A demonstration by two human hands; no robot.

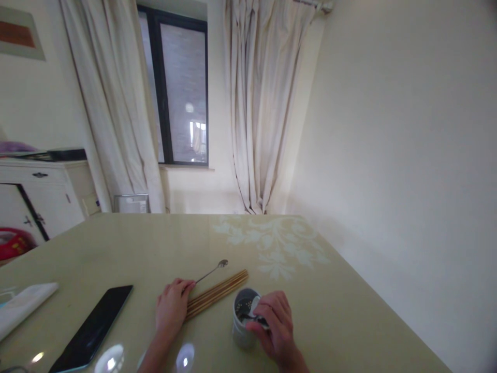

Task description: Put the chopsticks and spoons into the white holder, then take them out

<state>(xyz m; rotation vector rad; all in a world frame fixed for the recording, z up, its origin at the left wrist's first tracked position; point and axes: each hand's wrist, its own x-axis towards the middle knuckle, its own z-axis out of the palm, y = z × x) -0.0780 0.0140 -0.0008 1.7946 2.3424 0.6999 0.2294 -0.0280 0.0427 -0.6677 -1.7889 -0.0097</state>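
My left hand (pixel 173 306) rests on the table with its fingers closed on the handle of a long thin metal spoon (pixel 209 273), whose bowl points away from me. Beside that spoon lies a row of brown chopsticks (pixel 219 292), their near ends partly behind my left hand. A grey cylindrical utensil holder (pixel 243 336) stands upright to the right, small holes visible inside it. My right hand (pixel 276 324) is at its rim, fingers closed on what look like spoons, one white (pixel 254 305) and one dark metal (pixel 256 319). My fingers partly hide them.
A black tablet or large phone (pixel 95 326) lies on the glossy table (pixel 155 243) to the left. Farther left is a white packet (pixel 29 305). A wall (pixel 407 181) runs along the table's right edge; a white cabinet (pixel 50 191) stands beyond the left side.
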